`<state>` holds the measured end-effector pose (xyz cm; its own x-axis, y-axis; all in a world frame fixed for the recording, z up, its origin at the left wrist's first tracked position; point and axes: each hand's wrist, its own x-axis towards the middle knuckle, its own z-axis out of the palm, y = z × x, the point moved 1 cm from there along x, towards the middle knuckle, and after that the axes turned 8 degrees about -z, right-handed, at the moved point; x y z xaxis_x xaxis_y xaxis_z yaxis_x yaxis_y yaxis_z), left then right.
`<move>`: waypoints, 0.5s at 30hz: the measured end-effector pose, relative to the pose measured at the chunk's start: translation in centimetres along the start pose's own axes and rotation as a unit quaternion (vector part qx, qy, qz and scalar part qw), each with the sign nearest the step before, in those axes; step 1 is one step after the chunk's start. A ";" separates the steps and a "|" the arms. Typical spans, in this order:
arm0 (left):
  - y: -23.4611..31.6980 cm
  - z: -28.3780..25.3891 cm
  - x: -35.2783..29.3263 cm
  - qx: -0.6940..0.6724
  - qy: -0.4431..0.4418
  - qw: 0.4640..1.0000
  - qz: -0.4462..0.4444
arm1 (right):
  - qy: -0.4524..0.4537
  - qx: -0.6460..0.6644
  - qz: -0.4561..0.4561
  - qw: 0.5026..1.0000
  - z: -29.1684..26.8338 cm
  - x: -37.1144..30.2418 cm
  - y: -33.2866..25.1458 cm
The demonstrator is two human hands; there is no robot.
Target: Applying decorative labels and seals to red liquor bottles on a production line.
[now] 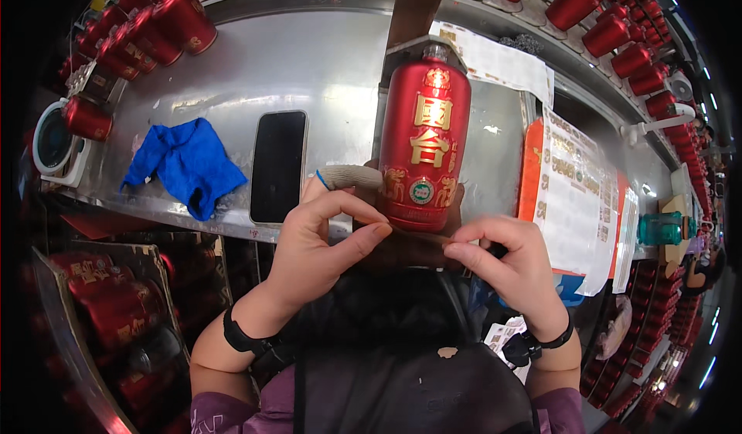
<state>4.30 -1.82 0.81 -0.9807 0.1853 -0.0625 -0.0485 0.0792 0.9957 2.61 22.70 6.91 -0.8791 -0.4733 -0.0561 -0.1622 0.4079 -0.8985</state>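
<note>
A red bottle (423, 117) with gold raised lettering and a round green-and-white emblem lies in front of me, its glass neck pointing away. Close to its base, my left hand (325, 217) pinches thumb and a finger together; another finger wears a grey knitted finger sleeve (354, 177) and is near the bottle's side. My right hand (502, 245) pinches likewise, to the right of the base. Between the two pinches runs a thin, see-through brownish strip (417, 236), stretched taut. What exactly it is made of does not show.
Left of the bottle lie a black phone (278, 167) and a blue cloth (188, 163) on the metal bench. To the right are printed label sheets (576, 194) over an orange board. Red bottles (182, 20) line the back; a crate (166, 295) of them stands lower left.
</note>
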 end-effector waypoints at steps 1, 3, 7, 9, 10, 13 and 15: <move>-0.4 0.1 -0.2 -0.001 -0.001 1.000 -0.005 | -0.001 0.002 0.004 1.000 0.2 0.3 0.5; -1.1 0.4 -0.5 -0.053 0.014 0.997 -0.054 | 0.022 0.026 -0.032 0.999 0.7 0.5 1.7; -2.3 0.8 -0.7 -0.062 0.062 0.993 -0.077 | 0.044 0.038 -0.026 0.998 1.5 0.7 2.8; -2.5 0.9 -0.6 -0.082 0.072 0.988 -0.113 | 0.045 0.039 -0.018 0.998 1.5 0.7 2.9; -2.7 0.9 -0.6 -0.082 0.071 0.987 -0.114 | 0.048 0.039 -0.013 0.998 1.6 0.7 2.9; -3.1 0.8 -0.6 -0.091 0.065 0.987 -0.115 | 0.052 0.033 -0.018 0.998 1.7 0.8 2.9; -3.1 0.9 -0.6 -0.087 0.066 0.987 -0.120 | 0.055 0.025 -0.021 0.998 1.7 0.8 3.1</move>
<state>5.24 -1.33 -2.27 -0.9527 0.0526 -0.2993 -0.3024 -0.0672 0.9508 2.15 22.26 3.34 -0.9160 -0.4002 0.0277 -0.1798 0.3478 -0.9202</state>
